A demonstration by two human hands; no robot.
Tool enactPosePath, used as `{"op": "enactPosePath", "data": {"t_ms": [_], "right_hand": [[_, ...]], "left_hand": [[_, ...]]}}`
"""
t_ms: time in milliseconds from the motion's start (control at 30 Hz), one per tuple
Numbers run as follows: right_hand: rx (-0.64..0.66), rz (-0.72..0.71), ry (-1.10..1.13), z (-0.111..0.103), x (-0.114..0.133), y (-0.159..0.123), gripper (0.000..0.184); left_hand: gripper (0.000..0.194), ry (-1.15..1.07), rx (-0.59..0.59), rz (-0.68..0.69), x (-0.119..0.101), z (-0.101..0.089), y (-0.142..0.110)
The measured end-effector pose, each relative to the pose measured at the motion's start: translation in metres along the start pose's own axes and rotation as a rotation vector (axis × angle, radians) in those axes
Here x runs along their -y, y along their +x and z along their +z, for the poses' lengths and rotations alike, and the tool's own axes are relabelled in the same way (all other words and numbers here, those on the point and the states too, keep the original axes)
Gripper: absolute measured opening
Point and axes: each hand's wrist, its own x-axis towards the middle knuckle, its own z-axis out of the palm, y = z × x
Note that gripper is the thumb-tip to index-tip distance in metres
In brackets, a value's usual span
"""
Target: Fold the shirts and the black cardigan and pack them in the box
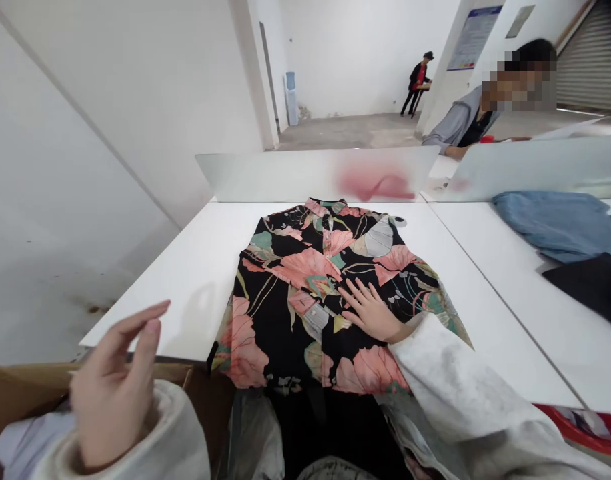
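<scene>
A black shirt [280, 313] with large pink flowers and green leaves lies spread face up on the white table, its collar at the far side and its hem at the near edge. On its front, right of the button placket, my right hand [373, 312] rests flat with fingers spread. My left hand [118, 383] is raised over the left near corner of the table, apart from the shirt. Its fingers are bent, a gap shows between thumb and forefinger, and nothing is visible in it.
Below my left hand stands a cardboard box [23, 383] with pale cloth inside. A frosted divider [285, 177] edges the table's far side. Blue cloth [560, 223] and black cloth [593, 287] lie at right, above a red container [580, 427]. A co-worker [460, 127] sits beyond; another person stands farther back.
</scene>
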Motion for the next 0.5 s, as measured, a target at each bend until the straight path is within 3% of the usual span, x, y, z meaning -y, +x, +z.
{"op": "enactPosePath", "data": {"t_ms": [67,167,267,333,433,500], "right_hand": [[0.003,-0.001,0.006,0.001,0.0,0.0,0.057],[0.017,0.0,0.037,0.001,0.0,0.002,0.057],[0.066,0.019,0.127,-0.011,-0.005,0.004,0.056],[0.1,0.025,0.239,-0.03,-0.012,-0.001,0.053],[0.103,0.114,0.408,-0.071,-0.03,-0.034,0.043],[0.055,0.375,0.391,-0.095,-0.041,-0.077,0.037]], "left_hand": [[0.033,-0.061,-0.001,-0.113,0.034,0.014,-0.022],[0.043,-0.175,0.143,-0.361,0.09,0.039,-0.051],[0.047,-0.205,0.116,-0.478,0.136,0.058,-0.076],[0.046,-0.184,0.102,-0.498,0.158,0.063,-0.088],[0.042,-0.239,0.193,-0.55,0.179,0.068,-0.096],[0.039,-0.325,0.25,-0.64,0.186,0.071,-0.098]]}}
